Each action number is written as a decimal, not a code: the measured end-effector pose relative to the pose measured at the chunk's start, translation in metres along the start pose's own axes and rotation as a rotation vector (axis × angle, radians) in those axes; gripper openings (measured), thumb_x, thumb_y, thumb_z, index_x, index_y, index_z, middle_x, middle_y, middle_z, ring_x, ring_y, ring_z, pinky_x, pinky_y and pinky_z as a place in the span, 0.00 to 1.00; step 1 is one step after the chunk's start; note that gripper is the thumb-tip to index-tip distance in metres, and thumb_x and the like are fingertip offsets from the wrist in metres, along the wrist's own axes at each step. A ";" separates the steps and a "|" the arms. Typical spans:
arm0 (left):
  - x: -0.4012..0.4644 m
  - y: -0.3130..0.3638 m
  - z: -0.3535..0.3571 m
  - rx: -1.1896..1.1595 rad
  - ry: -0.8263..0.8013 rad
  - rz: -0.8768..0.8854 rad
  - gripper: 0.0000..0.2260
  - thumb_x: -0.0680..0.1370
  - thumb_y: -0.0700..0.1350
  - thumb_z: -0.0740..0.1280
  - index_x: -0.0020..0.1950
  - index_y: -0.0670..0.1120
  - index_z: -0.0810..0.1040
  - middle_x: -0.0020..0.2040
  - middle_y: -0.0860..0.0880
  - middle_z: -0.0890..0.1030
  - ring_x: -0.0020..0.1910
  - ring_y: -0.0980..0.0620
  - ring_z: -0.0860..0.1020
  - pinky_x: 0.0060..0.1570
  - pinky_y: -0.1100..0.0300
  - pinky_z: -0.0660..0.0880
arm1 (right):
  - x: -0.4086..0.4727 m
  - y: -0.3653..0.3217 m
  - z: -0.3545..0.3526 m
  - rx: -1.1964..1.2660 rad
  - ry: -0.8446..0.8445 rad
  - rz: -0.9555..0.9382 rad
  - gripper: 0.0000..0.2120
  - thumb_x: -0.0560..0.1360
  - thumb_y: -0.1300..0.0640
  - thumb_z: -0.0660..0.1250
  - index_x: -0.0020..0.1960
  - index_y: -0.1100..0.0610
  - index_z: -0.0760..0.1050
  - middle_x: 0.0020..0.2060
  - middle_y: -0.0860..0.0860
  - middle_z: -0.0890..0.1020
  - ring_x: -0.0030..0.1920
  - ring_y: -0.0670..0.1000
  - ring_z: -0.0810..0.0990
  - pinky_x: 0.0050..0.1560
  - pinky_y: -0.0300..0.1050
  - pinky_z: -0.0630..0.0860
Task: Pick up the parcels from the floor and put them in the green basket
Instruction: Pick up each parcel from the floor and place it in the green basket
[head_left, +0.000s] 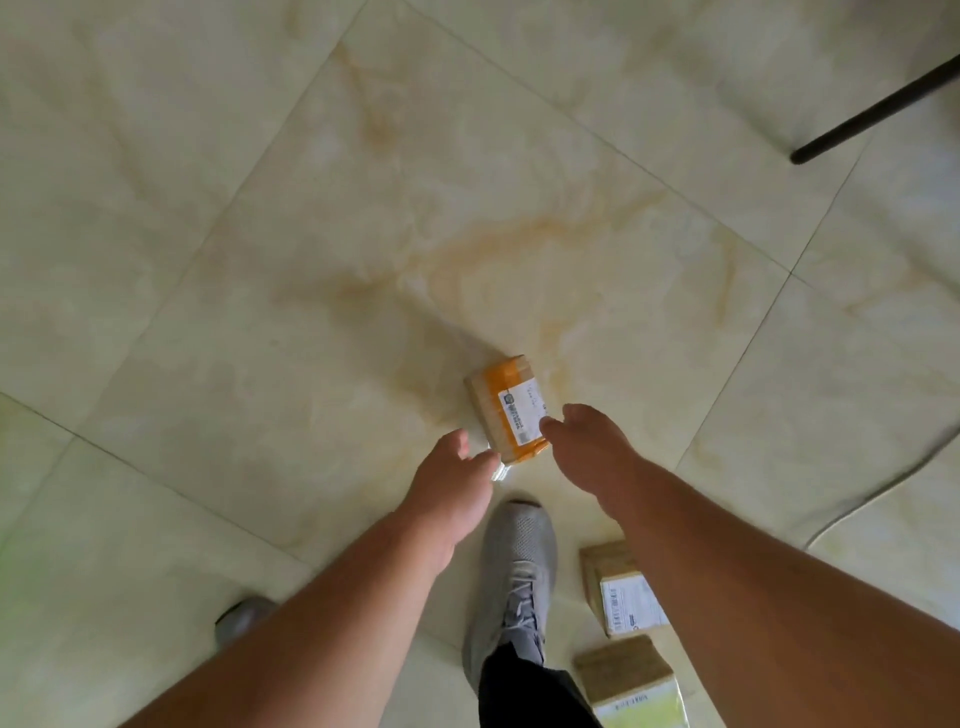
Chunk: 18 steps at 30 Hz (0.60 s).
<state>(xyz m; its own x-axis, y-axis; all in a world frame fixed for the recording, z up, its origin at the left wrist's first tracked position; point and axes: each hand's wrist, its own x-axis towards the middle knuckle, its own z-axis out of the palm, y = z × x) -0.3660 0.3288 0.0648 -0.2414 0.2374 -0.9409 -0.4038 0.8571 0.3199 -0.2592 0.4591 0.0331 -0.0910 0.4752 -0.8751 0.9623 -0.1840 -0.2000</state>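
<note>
Both bare arms reach down. The left hand and right hand flank a taped cardboard parcel on the tiled floor, each grip loosely open, fingertips at its near edge; whether they touch it is unclear. Two more parcels lie beside a grey sneaker. Their white shipping labels are unreadable. A dark furniture leg stands well apart.

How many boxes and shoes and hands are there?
Parcels: 3 (orange-taped parcel, labelled parcel, bottom parcel)
Grey shoes: 2 (right shoe, left shoe)
Hands: 2 (left hand, right hand)
Total: 7
</note>
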 end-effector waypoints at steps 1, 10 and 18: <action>0.014 -0.002 0.008 0.004 0.003 -0.007 0.30 0.80 0.50 0.64 0.81 0.48 0.62 0.79 0.47 0.68 0.74 0.48 0.70 0.68 0.55 0.67 | 0.013 0.003 0.002 -0.001 -0.011 0.005 0.26 0.79 0.50 0.59 0.75 0.57 0.66 0.71 0.56 0.74 0.61 0.58 0.75 0.53 0.44 0.68; 0.068 -0.007 0.041 -0.083 -0.009 -0.042 0.07 0.75 0.46 0.67 0.52 0.50 0.79 0.45 0.54 0.82 0.40 0.56 0.77 0.39 0.59 0.69 | 0.049 0.015 0.016 -0.031 -0.121 -0.070 0.22 0.75 0.60 0.57 0.69 0.55 0.75 0.63 0.56 0.81 0.55 0.59 0.80 0.47 0.47 0.77; -0.021 0.008 -0.032 -0.148 -0.031 0.022 0.18 0.68 0.51 0.66 0.57 0.55 0.82 0.53 0.54 0.87 0.55 0.51 0.83 0.64 0.47 0.76 | -0.055 -0.042 0.010 -0.088 -0.161 -0.198 0.20 0.77 0.57 0.58 0.67 0.51 0.77 0.57 0.52 0.84 0.49 0.53 0.82 0.44 0.45 0.78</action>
<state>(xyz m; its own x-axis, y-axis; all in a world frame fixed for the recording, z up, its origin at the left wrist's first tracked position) -0.3921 0.3161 0.0905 -0.2256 0.2712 -0.9357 -0.5253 0.7751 0.3512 -0.2975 0.4323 0.0855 -0.3127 0.3501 -0.8830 0.9396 -0.0225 -0.3416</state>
